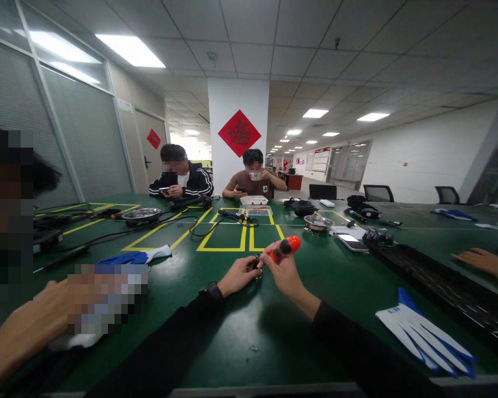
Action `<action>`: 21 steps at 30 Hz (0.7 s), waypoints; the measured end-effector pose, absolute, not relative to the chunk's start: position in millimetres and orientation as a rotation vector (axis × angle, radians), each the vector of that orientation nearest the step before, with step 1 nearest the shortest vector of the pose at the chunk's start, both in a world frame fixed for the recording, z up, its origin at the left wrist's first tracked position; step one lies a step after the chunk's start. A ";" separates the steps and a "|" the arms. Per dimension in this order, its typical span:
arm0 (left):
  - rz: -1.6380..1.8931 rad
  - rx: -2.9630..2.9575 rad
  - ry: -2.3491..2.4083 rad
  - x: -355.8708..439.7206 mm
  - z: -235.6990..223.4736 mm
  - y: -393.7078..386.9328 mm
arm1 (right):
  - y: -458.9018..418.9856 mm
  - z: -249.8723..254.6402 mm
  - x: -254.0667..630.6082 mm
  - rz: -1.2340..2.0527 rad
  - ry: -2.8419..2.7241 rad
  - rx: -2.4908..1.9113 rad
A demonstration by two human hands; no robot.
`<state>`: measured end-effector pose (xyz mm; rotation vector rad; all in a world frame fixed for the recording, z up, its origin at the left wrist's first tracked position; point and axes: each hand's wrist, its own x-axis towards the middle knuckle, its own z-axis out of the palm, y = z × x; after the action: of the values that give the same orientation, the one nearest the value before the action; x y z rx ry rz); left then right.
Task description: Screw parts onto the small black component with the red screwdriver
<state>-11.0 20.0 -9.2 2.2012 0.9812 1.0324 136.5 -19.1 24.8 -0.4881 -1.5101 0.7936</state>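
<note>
In the head view, my left hand pinches a small dark metal part just above the green table. My right hand is wrapped round a screwdriver, its fat orange-red and black handle pointing up and to the right. The fingertips of both hands meet at the metal part. My fingers hide the screwdriver's shaft and tip, so I cannot tell whether it touches the part.
White-blue gloves, a long black tray of parts and a phone lie to the right. Metal bowls and cables stand farther back. Two people sit opposite; a co-worker's arm reaches in at left, another hand at right.
</note>
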 end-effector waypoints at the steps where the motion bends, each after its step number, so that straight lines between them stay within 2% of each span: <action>1: 1.033 2.196 0.976 -11.1 -9.8 20.5 | -18.7 22.8 136.7 0.786 -1.496 -0.487; 9: 1.021 2.198 0.997 -12.0 -12.0 23.3 | -23.2 28.1 139.9 0.649 -1.475 -0.540; 15: 1.014 2.150 0.999 -10.8 -8.1 19.1 | -16.4 24.4 142.3 0.746 -1.498 -0.555; 21: 1.002 2.111 0.989 -10.7 -8.3 19.0 | -13.9 24.9 144.5 0.687 -1.447 -0.550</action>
<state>-10.7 19.0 -8.3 2.1109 0.9893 1.0024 144.5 -13.9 24.9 -0.5502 -1.4475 0.6870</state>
